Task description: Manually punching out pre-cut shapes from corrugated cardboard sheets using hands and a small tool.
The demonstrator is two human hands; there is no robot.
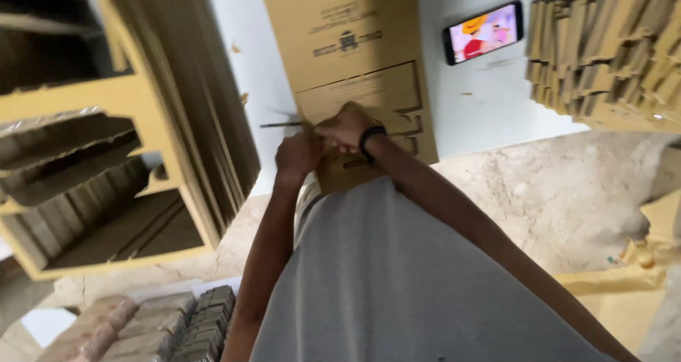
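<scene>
Head view: the left hand (298, 155) and right hand (345, 128) meet, both closed on the near end of a flat carton (355, 57) lying on the white table (482, 99). A phone (484, 32) lies towards the table's far edge, beside stacked cardboard pieces (610, 50).

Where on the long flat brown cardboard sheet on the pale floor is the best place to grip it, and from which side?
Probably the near short edge of the flat brown cardboard sheet, from the person's side: both hands, left hand and right hand, meet there, and it lies lengthwise away toward the far end.
</scene>
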